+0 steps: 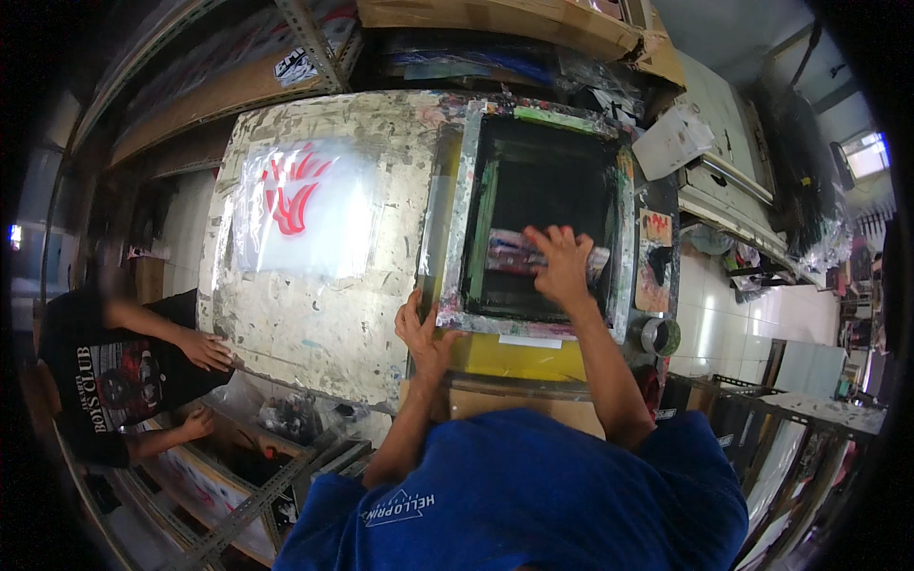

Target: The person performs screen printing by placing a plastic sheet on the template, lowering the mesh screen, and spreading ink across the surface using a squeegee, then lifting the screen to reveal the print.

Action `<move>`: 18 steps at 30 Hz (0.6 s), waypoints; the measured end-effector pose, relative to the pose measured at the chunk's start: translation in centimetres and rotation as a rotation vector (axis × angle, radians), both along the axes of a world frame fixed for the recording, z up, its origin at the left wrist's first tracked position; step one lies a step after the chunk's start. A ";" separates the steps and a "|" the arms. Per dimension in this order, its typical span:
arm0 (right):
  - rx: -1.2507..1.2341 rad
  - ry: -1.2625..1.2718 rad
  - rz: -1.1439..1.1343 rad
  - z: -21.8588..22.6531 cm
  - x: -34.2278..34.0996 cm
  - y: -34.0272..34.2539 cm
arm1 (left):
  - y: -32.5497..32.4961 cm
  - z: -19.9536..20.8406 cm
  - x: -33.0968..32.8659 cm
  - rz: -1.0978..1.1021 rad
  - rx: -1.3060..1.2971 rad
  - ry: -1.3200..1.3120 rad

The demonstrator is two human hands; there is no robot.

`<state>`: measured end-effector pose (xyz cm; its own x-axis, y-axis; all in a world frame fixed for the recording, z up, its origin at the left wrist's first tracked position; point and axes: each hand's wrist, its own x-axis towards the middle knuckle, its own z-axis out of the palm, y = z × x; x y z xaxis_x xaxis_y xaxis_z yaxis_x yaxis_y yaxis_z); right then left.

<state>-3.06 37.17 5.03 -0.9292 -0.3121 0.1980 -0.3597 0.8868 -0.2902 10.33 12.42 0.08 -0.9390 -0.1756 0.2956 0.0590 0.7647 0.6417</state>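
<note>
A screen-printing frame (625, 205) with a dark mesh (547, 186) lies on the right part of the paint-stained table (333, 328). My right hand (562, 266) is closed over a stained squeegee (509, 255), which lies crosswise on the lower half of the mesh. Its blade edge cannot be made out. At the frame's near left corner my left hand (424, 333) grips the rail, thumb toward the near side. Beneath the frame's near edge shows a yellow board (514, 362) with a white strip on it. A clear plastic sheet (324, 209) with a red printed shape lies left of the frame.
Another person's hand (205, 348) rests at the table's left edge. Beside the frame on the right are a stained board (654, 262) and a round tin (660, 336). A white plastic container (673, 143) stands at the far right corner. Metal shelving (314, 43) rises behind the table.
</note>
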 end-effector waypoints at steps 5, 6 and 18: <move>0.006 0.154 -0.043 -0.4 -10.1 1.7 | -0.1 1.0 0.2 -0.022 0.019 -0.035; 0.020 0.158 -0.038 -0.5 -12.3 2.3 | 0.0 1.1 0.1 -0.028 0.024 -0.041; -0.022 0.200 0.094 -0.4 -23.1 4.4 | -0.2 0.3 0.7 -0.066 0.134 -0.067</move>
